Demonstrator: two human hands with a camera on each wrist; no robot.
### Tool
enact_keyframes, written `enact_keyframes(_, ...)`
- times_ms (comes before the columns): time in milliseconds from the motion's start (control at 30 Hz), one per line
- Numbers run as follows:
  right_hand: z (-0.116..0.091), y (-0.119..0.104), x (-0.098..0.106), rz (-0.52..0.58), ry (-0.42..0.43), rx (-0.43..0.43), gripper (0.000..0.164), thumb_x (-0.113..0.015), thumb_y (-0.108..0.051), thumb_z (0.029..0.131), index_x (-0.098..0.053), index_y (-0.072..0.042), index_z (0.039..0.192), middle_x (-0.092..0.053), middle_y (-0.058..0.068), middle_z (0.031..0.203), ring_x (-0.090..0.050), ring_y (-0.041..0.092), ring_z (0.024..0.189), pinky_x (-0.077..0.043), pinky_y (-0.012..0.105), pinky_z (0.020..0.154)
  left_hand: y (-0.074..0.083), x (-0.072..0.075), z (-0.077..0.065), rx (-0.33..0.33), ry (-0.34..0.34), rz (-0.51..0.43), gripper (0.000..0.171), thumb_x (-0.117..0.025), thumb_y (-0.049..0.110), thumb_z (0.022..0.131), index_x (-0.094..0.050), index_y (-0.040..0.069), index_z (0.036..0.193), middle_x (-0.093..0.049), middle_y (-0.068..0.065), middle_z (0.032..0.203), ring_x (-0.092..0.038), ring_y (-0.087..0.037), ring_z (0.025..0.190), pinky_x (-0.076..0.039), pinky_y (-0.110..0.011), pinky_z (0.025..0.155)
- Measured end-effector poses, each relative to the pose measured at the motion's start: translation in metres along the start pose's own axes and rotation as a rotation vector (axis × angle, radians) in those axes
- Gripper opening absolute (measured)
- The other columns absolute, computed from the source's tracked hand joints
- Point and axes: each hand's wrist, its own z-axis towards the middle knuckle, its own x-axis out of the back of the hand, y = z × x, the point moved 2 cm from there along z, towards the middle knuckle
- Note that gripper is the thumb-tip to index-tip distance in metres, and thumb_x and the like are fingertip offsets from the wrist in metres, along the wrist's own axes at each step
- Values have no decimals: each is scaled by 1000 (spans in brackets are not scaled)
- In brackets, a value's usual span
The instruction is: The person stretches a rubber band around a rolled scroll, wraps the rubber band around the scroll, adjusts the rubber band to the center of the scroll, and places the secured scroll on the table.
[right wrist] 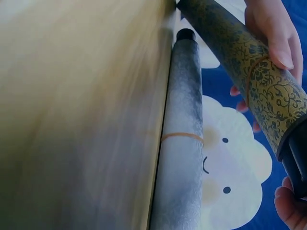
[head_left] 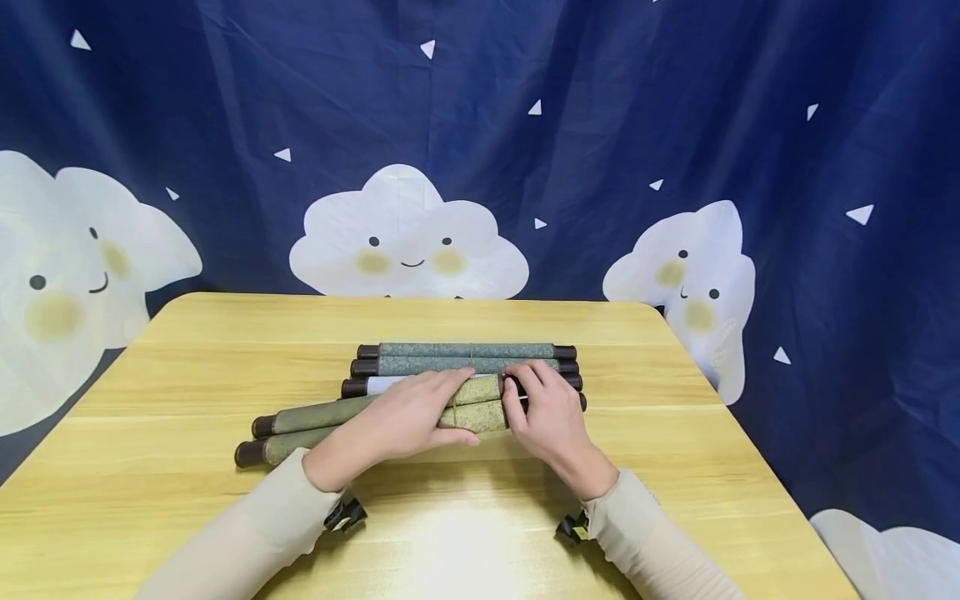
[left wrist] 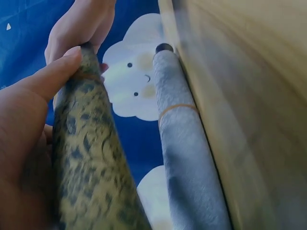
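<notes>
An olive patterned scroll [head_left: 480, 417], rolled in two side-by-side rolls with dark brown ends, is held at a slant above the table. A thin band [right wrist: 254, 72] circles it near its right end. My left hand [head_left: 416, 417] grips it from above, the thumb along the near side. At the scroll's right end my right hand [head_left: 551, 412] holds the dark rod ends [right wrist: 295, 163] between thumb and fingers; its palm side is hidden in the head view. Behind lie blue-grey scroll rolls [head_left: 420, 365], banded at the middle, and a whitish roll [head_left: 382, 384] partly covered by my left hand.
The rolls rest on a light wooden table [head_left: 187, 367] with rounded far corners. A dark blue curtain [head_left: 480, 108] with smiling clouds hangs behind it. Dark wrist devices [head_left: 345, 514] show below both sleeves.
</notes>
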Motion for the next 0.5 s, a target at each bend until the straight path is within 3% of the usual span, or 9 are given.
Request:
enact_keyframes(167, 2, 5, 2, 24, -6, -31, 26, -40, -27, 89, -64, -17, 92, -58, -4, 88, -55, 13, 79, -47, 33, 65, -4, 3, -1, -11, 52, 91, 90, -40, 76, 71, -41, 11, 133, -54, -4, 120, -56, -21, 101, -46, -35, 83)
enact_keyframes(267, 2, 8, 2, 29, -17, -35, 27, -39, -28, 90, -64, -17, 93, -59, -4, 87, -55, 13, 79, -47, 32, 66, -4, 5, -1, -11, 74, 131, 92, -31, 79, 71, -45, 10, 130, -57, -5, 116, -58, -21, 96, -49, -35, 78)
enact_keyframes(500, 3, 12, 3, 41, -10, -41, 26, -40, -27, 90, -64, -18, 92, -59, -4, 86, -56, 13, 77, -47, 32, 64, -7, 8, -4, 32, 58, 172, 91, -34, 79, 69, -50, 9, 125, -58, -6, 114, -57, -21, 99, -48, -36, 80)
